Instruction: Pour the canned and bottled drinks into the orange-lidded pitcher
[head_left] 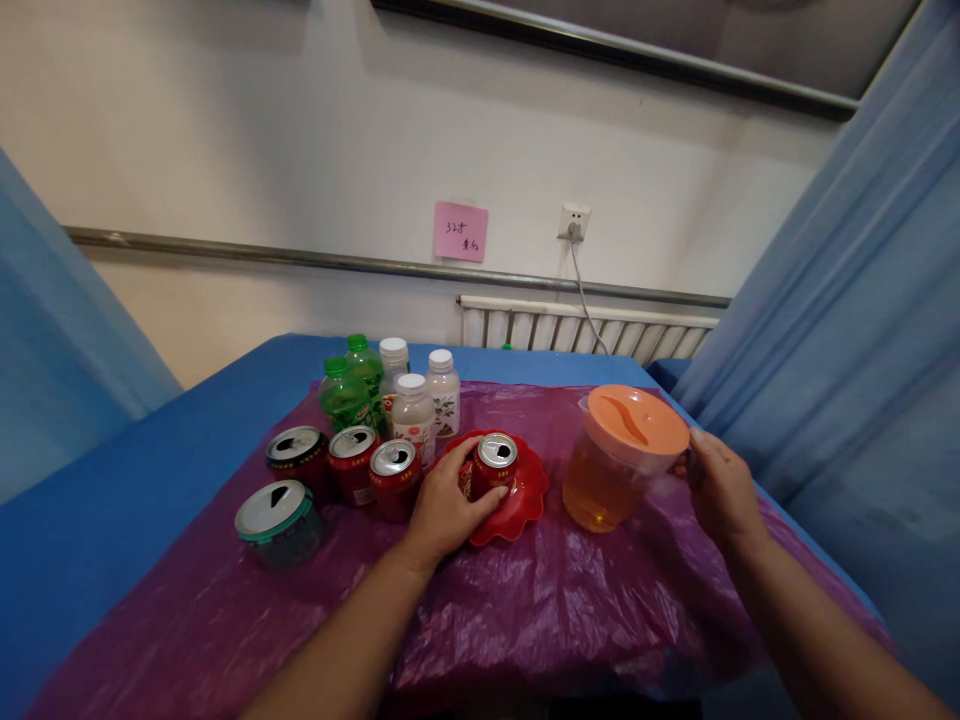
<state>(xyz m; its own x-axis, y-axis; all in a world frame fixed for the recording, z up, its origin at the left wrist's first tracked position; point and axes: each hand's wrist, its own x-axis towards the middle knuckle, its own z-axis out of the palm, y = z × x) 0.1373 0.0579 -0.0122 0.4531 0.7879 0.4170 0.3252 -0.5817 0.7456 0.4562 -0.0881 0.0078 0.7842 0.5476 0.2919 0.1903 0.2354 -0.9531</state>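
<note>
My left hand [444, 505] is wrapped round a red drink can [493, 470] whose tab opening faces up. The can stands upright within a red scalloped plate [531, 497]. On the right, my right hand [721, 488] closes round the handle of a clear pitcher [600, 480] with an orange lid [637, 420]. Amber liquid fills part of the pitcher, which is slightly tilted. Whether its base touches the table I cannot tell. Just left of my left hand stands another opened red can [396, 485].
More opened cans stand at the left, among them a teal-rimmed one [281, 525]. Behind them are green bottles [345, 395] and white-capped clear bottles [414, 410]. Purple plastic sheeting [480, 620] covers the blue table [112, 540]. Blue curtains [840, 220] hang at both sides.
</note>
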